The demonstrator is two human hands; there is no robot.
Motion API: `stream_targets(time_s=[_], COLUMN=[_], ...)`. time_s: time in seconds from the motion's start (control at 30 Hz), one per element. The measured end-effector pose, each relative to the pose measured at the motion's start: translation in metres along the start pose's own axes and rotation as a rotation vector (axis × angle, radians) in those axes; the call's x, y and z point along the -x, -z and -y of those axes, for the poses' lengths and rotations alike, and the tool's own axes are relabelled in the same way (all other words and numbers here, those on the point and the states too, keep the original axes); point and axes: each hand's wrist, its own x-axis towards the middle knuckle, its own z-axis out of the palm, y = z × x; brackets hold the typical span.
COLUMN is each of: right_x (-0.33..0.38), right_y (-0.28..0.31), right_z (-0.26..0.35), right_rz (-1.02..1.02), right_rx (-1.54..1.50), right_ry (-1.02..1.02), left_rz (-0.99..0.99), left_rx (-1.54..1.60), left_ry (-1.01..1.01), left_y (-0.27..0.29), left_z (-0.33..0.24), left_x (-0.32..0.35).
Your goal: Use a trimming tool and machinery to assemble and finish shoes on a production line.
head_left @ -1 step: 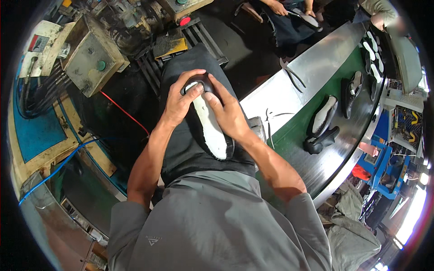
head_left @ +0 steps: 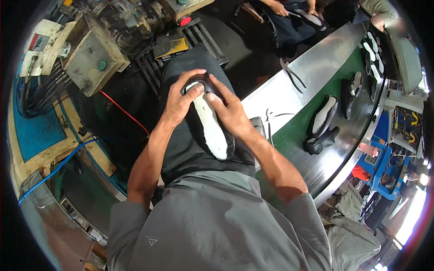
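A black shoe upper (head_left: pixel 229 145) with a white insole (head_left: pixel 211 131) on its underside lies bottom up across my lap, toe end pointing away from me. My left hand (head_left: pixel 181 100) grips the toe end from the left, its thumb pressed on the white insole near the tip. From the right, my right hand (head_left: pixel 231 113) wraps the side of the same shoe, with its thumb at the insole's edge and its fingers curled over the toe. The fingertips under the far edge are partly hidden.
A metal-edged bench with a green belt (head_left: pixel 294 140) runs along my right. Several black shoes (head_left: pixel 323 116), white insoles (head_left: pixel 371 47) and dark strips (head_left: pixel 294 77) lie there. Machine control boxes (head_left: pixel 92 56) stand at left. A co-worker's hands (head_left: pixel 278 8) hold another shoe beyond.
My right thumb and hand have shifted very slightly on the shoe. In the background, the co-worker's shoe has tilted, showing less of its pale surface.
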Motion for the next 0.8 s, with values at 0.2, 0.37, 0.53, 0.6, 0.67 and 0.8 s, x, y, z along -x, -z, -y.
stream_targets(time_s=[0.2,0.37,0.53,0.6,0.67,0.8], right_x=[0.015,0.014,0.087,0.087,0.079,0.063], right_y=[0.006,0.002,-0.006,-0.002,0.011,0.034], right_z=[-0.008,-0.002,0.013,0.007,0.012,0.037], right_rz=[0.057,0.029,0.088,0.116,0.097,0.141], right_rx=[-0.124,0.168,0.858,0.928,0.945,0.98], right_ry=[-0.079,-0.162,0.209,0.289,0.342,0.361], left_rz=[0.001,-0.092,-0.209,-0.28,-0.307,-0.238], left_rx=[-0.049,-0.03,0.098,0.2,0.094,0.059], left_ry=[-0.017,0.05,0.14,0.222,0.208,0.237], left_y=[-0.005,-0.007,0.002,-0.002,-0.005,0.005], left_z=[-0.003,0.021,0.04,0.039,0.029,0.01], left_x=[0.001,0.001,-0.009,-0.022,-0.029,-0.049])
